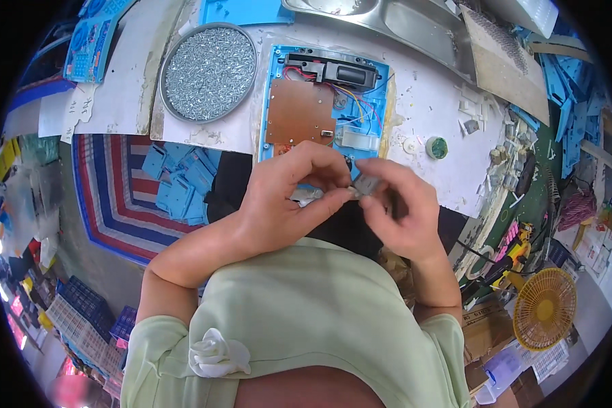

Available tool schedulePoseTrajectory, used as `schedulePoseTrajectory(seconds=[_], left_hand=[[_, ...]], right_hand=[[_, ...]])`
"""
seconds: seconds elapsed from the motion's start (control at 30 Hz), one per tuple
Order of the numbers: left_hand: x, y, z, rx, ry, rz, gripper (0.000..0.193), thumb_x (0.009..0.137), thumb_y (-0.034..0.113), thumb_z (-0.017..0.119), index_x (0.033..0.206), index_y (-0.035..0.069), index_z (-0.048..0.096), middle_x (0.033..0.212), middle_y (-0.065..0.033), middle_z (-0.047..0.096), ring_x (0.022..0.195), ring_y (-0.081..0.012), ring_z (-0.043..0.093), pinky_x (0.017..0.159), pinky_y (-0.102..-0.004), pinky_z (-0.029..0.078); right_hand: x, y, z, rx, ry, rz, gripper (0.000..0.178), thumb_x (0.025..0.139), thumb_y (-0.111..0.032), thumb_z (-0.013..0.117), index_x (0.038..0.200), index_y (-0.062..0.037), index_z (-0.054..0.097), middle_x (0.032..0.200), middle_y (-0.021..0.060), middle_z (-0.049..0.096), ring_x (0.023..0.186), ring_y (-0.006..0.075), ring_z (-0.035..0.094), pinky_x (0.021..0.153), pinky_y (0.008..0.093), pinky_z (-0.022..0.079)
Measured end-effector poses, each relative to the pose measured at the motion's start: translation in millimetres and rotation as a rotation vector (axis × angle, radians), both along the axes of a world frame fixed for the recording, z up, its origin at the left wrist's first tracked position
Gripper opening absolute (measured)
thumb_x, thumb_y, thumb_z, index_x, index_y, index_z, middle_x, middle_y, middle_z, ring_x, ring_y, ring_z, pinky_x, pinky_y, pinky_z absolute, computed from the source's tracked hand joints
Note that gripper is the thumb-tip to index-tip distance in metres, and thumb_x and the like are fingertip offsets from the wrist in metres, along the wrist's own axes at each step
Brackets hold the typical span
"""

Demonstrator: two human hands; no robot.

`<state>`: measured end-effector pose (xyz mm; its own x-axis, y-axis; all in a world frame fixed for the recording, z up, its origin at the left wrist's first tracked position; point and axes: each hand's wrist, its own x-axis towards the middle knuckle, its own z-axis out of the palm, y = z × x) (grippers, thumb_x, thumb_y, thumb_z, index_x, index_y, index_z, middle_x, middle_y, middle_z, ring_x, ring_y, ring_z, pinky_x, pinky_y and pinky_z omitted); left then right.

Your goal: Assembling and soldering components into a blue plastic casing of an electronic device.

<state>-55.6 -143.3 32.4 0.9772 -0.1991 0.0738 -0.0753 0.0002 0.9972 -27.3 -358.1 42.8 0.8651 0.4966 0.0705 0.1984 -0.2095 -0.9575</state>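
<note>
The right hand pinches a small grey piece between its fingers; whether the left hand, just beside it, grips it also, I cannot tell. If this narrow pinch slips, the piece could drop among the wires in the open blue casing beyond the fingers, or onto the dark cloth below them.

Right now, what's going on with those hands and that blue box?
A person's right hand pinches a small, flat grey piece, and the left hand is right at its edge. The piece is too blurry to name. Just beyond the hands lies an open blue plastic case, with a flat brown board and coloured wires inside. To its left sits a round grey tray full of small silvery metal bits.
</note>
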Motion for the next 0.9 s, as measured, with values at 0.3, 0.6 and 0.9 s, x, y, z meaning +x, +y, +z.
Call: schedulePoseTrajectory(seconds=[0.3, 0.6, 0.9], left_hand=[[17.8, 12.0, 1.2, 0.281, -0.555, 0.01, 0.031, 0.074, -0.009, 0.08, 0.098, 0.003, 0.063, 0.092, -0.0133, 0.072, 0.076, -0.0283, 0.07, 0.068, -0.0365, 0.056], [12.7, 14.8, 2.4, 0.184, -0.333, -0.014, 0.026, 0.076, -0.007, 0.079, 0.096, 0.003, 0.065, 0.107, -0.015, 0.069, 0.089, -0.0254, 0.069, 0.076, -0.0345, 0.056], [13.0, 20.8, -1.8, 0.24, -0.442, 0.022, 0.023, 0.071, -0.004, 0.084, 0.089, 0.004, 0.072, 0.108, -0.012, 0.067, 0.09, -0.0253, 0.066, 0.076, -0.0327, 0.056]], right_hand=[[17.3, 6.6, 22.5, -0.051, 0.151, -0.01, 0.051, 0.078, -0.003, 0.084, 0.125, -0.0035, 0.065, 0.073, 0.0015, 0.064, 0.056, 0.0084, 0.055, 0.055, 0.0229, 0.043], [14.4, 10.8, 5.9, 0.03, -0.441, 0.023, 0.042, 0.069, 0.0, 0.089, 0.104, -0.0057, 0.067, 0.089, 0.0093, 0.069, 0.071, 0.0245, 0.066, 0.06, 0.032, 0.053], [9.2, 8.9, -3.3, 0.044, -0.468, 0.008, 0.042, 0.068, 0.0, 0.088, 0.105, -0.0072, 0.067, 0.092, 0.01, 0.07, 0.074, 0.0275, 0.068, 0.061, 0.0343, 0.055]])
